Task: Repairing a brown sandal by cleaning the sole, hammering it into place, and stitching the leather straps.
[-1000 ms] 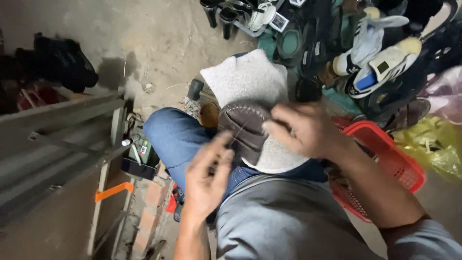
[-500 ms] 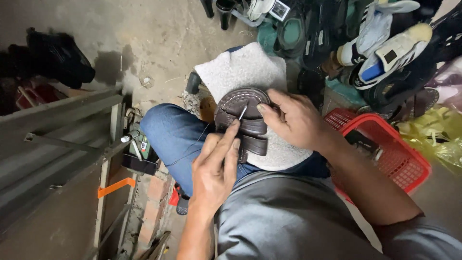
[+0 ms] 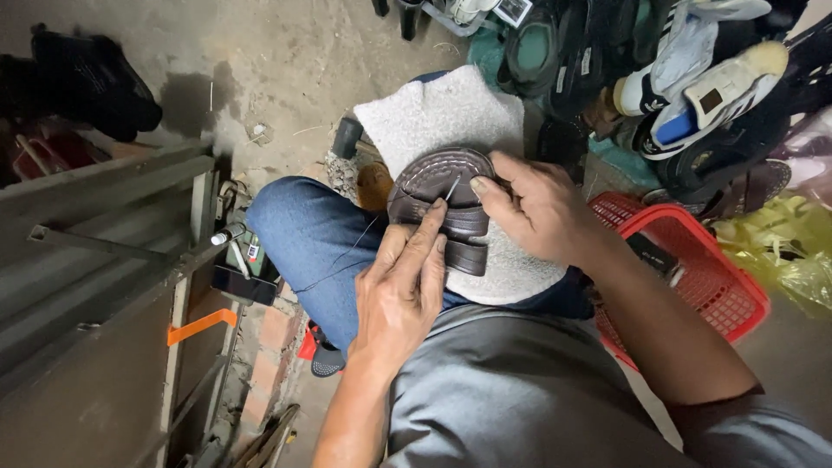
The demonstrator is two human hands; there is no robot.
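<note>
A dark brown leather sandal lies sole-side on a grey cloth spread over my lap. My left hand presses flat on the sandal's near strap, fingers reaching forward. My right hand grips the sandal's right side and pinches a thin metal needle that pokes at the sole's edge. A dark thread trails from the sandal across my blue-jeaned left leg.
A red plastic basket sits at my right. A heap of shoes and sneakers fills the upper right. Grey metal frame bars stand at the left, with small tools beside my leg on the concrete floor.
My left hand has moved up from my lap onto the sandal. My right hand shifted right, uncovering the sole, and now holds the needle at its edge.
</note>
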